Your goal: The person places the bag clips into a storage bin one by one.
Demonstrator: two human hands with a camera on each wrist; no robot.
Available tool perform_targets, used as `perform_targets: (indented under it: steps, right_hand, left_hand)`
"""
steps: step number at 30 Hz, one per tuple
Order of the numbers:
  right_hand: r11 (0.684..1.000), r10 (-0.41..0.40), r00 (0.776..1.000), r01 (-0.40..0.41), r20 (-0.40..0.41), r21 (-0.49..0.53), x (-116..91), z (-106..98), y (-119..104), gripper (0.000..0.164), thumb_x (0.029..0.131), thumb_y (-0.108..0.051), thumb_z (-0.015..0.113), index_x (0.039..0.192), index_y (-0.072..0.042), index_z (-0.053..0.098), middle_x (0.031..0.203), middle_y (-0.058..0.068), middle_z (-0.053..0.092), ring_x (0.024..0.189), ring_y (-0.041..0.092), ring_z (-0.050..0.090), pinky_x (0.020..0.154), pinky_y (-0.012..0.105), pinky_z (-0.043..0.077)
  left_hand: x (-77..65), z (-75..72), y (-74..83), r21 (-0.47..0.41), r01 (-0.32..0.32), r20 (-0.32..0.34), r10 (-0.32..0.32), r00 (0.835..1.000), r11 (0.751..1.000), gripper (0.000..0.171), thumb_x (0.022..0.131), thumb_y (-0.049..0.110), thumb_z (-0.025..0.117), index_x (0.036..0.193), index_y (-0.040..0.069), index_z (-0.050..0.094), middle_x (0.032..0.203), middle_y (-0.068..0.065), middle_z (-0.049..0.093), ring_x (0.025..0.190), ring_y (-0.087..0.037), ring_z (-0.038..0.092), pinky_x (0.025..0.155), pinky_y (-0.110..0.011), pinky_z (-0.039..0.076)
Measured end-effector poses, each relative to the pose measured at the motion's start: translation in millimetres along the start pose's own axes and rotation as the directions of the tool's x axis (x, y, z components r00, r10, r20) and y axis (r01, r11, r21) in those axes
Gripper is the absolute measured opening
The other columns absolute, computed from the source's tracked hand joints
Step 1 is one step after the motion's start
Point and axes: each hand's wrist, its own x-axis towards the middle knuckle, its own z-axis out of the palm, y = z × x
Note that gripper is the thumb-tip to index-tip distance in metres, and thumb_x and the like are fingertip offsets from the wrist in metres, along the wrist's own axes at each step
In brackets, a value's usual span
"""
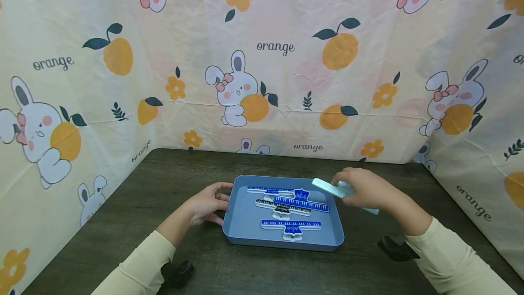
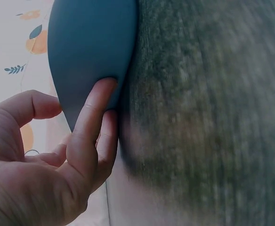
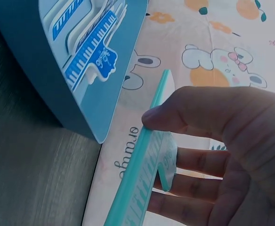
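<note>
A shallow blue-grey tray (image 1: 241, 236) sits on the table, holding several white-backed clips printed with piano keys, among them a blue clip (image 1: 291, 225) at the front and a black clip (image 1: 282, 207) in the middle. My left hand (image 1: 207, 204) is at the tray's left end. Its fingers (image 2: 88, 117) rest against the outer wall. Just beyond the right end, my right hand (image 1: 362, 187) pinches a mint-green clip (image 3: 144, 165) of the same long shape, raised above the table. The thumb (image 3: 163, 114) presses on its edge, with the other fingers behind its handle.
The dark wood-grain table (image 1: 180, 258) stretches around the tray. A cloth curtain (image 1: 286, 72) with rabbits and oranges rises along the back and both sides. Black wrist straps (image 1: 178, 273) are on both sleeves.
</note>
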Motion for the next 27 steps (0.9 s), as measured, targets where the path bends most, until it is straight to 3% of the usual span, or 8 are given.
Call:
perform_targets:
  steps: [27]
  right_hand:
    - [0.987, -0.155, 0.98, 0.158, 0.124, -0.019, 31.4, 12.2, -40.3, 0.031, 0.074, -0.006, 0.078, 0.104, -0.011, 0.072, 0.109, 0.008, 0.066, 0.103, 0.028, 0.063, 0.086, 0.047, 0.052]
  left_hand:
    - [0.7, -0.9, -0.8, 0.002, -0.007, 0.017, 0.007, 1.0, 1.0, 0.07, 0.085, -0.009, 0.059, 0.148, 0.007, 0.032, 0.121, -0.023, 0.058, 0.093, -0.029, 0.067, 0.059, -0.045, 0.057]
